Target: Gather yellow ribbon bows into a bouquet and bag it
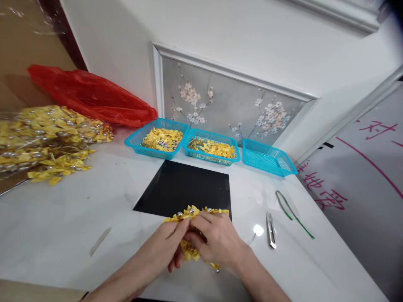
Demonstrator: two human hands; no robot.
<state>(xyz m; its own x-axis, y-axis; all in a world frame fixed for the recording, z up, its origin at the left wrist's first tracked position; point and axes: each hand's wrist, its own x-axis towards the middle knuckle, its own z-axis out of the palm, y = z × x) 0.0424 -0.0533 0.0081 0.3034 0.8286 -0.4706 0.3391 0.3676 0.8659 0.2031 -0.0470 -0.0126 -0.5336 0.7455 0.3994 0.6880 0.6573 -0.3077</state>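
Observation:
Both my hands meet at the near edge of the white table over a bunch of yellow ribbon flowers with silver beads [191, 212]. My left hand [165, 247] pinches the bunch from the left with curled fingers. My right hand [217, 241] closes over it from the right, and more yellow petals stick out under its fingers. The bunch lies on the front edge of a black square mat [185, 186].
Three blue baskets stand at the back: one with yellow flowers [159, 140], one with yellow pieces [212, 149], one bare [267, 158]. A pile of yellow flowers [47, 138] and a red plastic bag [91, 96] lie left. Metal snips [270, 230] and a green wire [292, 212] lie right.

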